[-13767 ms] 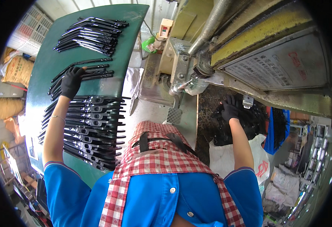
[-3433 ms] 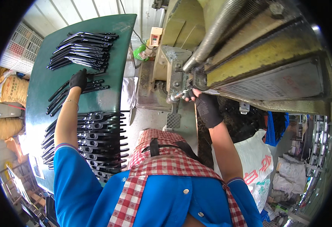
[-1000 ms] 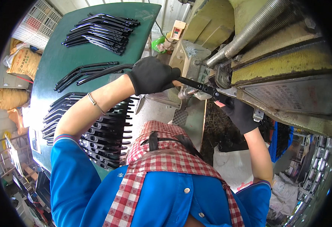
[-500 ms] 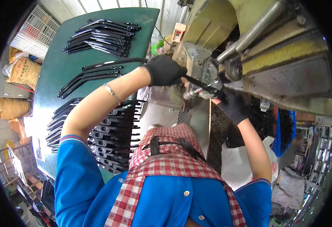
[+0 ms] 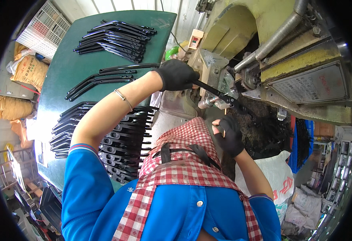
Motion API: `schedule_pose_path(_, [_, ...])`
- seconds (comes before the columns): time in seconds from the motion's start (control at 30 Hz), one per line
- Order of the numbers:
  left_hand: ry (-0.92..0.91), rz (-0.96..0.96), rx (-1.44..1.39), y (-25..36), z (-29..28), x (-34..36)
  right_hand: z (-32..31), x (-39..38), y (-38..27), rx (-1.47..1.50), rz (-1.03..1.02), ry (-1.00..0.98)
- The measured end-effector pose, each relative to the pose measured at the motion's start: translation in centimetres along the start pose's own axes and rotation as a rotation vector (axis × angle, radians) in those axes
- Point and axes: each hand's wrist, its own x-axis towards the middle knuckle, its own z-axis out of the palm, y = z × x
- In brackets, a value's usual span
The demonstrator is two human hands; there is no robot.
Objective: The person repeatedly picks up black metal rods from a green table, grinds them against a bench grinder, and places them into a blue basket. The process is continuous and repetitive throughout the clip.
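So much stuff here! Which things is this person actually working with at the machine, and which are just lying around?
In use:
- left hand, gloved, gripping a long black metal part
- right hand, gloved, just below the part
- yellow-green press machine the part reaches into
- black parts laid out on the green table

Lying about:
- white plastic crate
- tan sacks
- white bag

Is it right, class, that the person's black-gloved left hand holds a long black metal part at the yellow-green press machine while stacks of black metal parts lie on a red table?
Not quite: the head view shows a dark green table, not red. The black-gloved left hand does hold the long black metal part at the yellow-green press machine, and stacks of black metal parts lie there.
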Motion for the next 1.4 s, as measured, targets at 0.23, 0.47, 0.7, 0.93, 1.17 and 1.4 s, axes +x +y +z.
schedule_pose_path(0.23, [-0.01,-0.019,-0.051,0.1,-0.4,-0.2,3.3,-1.0,6.5,0.15,0.332,-0.102])
schedule_pose_path(0.47, [0.047,0.054,-0.052,2.6,-0.4,1.3,8.6,-0.5,16.7,-0.412,0.886,-0.462])
schedule_pose_path(0.7, [0.124,0.037,-0.156,1.6,-2.5,-7.1,10.3,0.1,23.6,-0.545,0.654,-0.56])
schedule_pose_path(0.93, [-0.23,-0.616,-0.122,-4.4,4.6,-27.3,8.5,3.6,17.6,-0.468,0.817,-0.439])
schedule_pose_path(1.17, [0.33,-0.849,-0.143,-3.3,9.1,-33.7,8.4,1.3,19.9,-0.398,0.657,-0.318])
schedule_pose_path(1.4, [0.176,-1.087,-0.092,-7.3,7.8,-26.6,5.1,2.8,14.9,0.865,0.961,0.295])
